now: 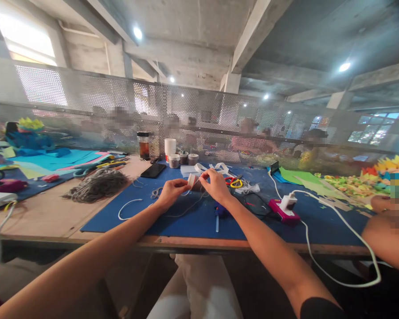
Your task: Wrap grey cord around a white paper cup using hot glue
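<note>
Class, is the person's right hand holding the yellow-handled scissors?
No, the scissors lie on the blue mat, to the right of the right hand.

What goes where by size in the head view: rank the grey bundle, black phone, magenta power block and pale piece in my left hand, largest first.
1. Grey bundle
2. Magenta power block, partly covered by a white charger
3. Black phone
4. Pale piece in the left hand

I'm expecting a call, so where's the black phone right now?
The black phone lies left of centre in the head view, on the blue mat beyond the left hand, near the lidded jar.
</note>
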`<move>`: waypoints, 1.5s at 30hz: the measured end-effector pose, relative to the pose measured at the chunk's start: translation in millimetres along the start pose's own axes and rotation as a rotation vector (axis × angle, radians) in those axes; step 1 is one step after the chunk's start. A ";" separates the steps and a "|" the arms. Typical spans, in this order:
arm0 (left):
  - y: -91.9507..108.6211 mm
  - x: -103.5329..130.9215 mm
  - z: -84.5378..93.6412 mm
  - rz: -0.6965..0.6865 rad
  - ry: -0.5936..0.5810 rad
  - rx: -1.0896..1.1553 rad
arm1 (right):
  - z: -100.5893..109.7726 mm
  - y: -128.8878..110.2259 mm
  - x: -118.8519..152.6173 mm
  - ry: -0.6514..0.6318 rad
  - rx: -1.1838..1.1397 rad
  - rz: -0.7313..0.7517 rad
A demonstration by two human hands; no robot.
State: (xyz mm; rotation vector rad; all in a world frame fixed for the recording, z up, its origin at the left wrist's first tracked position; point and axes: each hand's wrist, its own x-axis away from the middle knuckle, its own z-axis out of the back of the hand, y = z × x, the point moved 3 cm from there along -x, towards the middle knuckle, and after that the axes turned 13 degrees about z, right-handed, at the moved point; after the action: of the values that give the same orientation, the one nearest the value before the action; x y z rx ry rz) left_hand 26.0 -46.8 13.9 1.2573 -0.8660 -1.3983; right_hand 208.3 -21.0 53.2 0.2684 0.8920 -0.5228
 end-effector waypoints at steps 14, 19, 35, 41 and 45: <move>0.4 -0.2 -3.3 -0.029 -0.078 -0.006 | 2.0 -5.3 -2.3 -0.017 0.062 0.064; 2.9 1.1 -3.4 -0.031 -0.074 -0.001 | 0.0 -2.8 -1.7 -0.018 0.074 0.040; 6.7 4.1 -4.4 -0.035 -0.088 -0.018 | -3.0 1.0 -1.6 -0.032 0.066 0.028; 4.5 3.0 -4.4 -0.035 -0.084 0.003 | -2.8 2.6 -1.6 -0.019 0.039 0.025; 6.1 4.4 -4.9 -0.031 -0.094 -0.001 | -2.5 3.1 -1.4 -0.013 0.018 0.016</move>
State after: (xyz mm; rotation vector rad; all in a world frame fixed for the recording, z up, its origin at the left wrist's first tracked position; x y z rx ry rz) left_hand 32.3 -51.8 17.7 1.2169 -0.9123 -1.4922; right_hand 207.5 -16.8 52.8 0.2877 0.8723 -0.5174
